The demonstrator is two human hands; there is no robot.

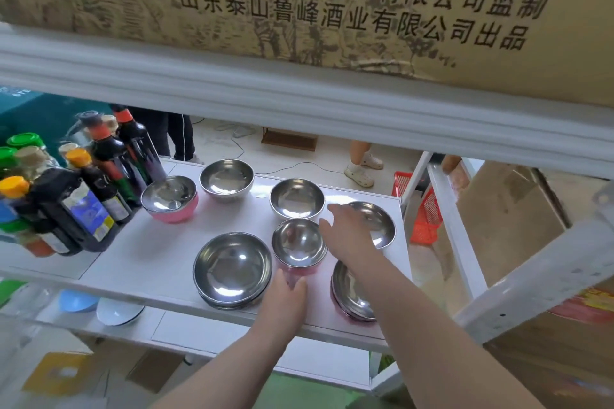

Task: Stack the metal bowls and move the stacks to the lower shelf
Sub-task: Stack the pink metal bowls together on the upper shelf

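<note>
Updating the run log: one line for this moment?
left hand: on pink-sided stack | right hand: open, over flat bowl | lower shelf: no metal bowls seen

Right-front bowl stack half behind forearm

Silver bowls, two pink-sided, on white shelf; orange-capped dark bottles.

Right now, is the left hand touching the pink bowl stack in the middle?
Touching. The head view shows the left hand with its fingers pressed against the near side of the pink bowl stack.
</note>
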